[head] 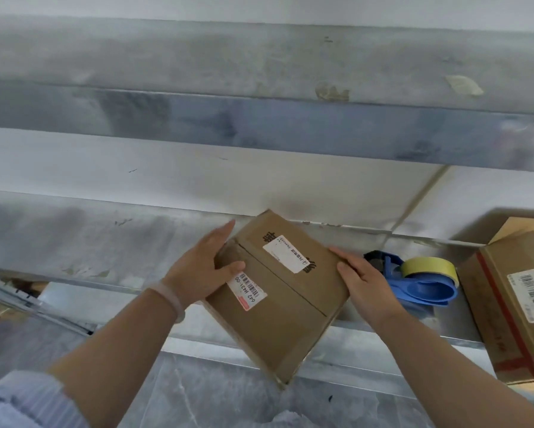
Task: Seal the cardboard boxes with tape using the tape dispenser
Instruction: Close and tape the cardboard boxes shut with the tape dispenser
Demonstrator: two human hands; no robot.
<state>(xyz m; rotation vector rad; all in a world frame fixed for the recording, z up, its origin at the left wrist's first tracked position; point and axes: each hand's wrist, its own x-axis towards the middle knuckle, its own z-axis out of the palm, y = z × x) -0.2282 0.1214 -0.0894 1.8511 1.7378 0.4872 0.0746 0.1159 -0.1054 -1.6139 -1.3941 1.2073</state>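
**Box held between both hands over the bench.** The box [287, 304] sits at centre, turned cornerwise to you, its near corner past the bench's front edge. Its flaps are closed, and the seam between them is bare. A white label [287, 253] lies on the far flap and a barcode label [247, 290] on the near one.

Your left hand [197, 270] grips the box's left edge, with the thumb across the top face and the fingers along the side. Your right hand [364, 282] presses its straight fingers against the right edge.

Just right of that hand, the blue tape dispenser [420, 288] with its yellow roll [429, 267] lies on the bench. A second box [513, 304], bearing red tape, stands beyond it.

The bench [89, 236] is dull, scuffed grey metal. A white wall [105, 168] rises behind it, crossed higher up by a grey metal beam [259, 72] with tape scraps [332, 92] stuck to it. Grey veined floor [213, 396] shows below the bench.
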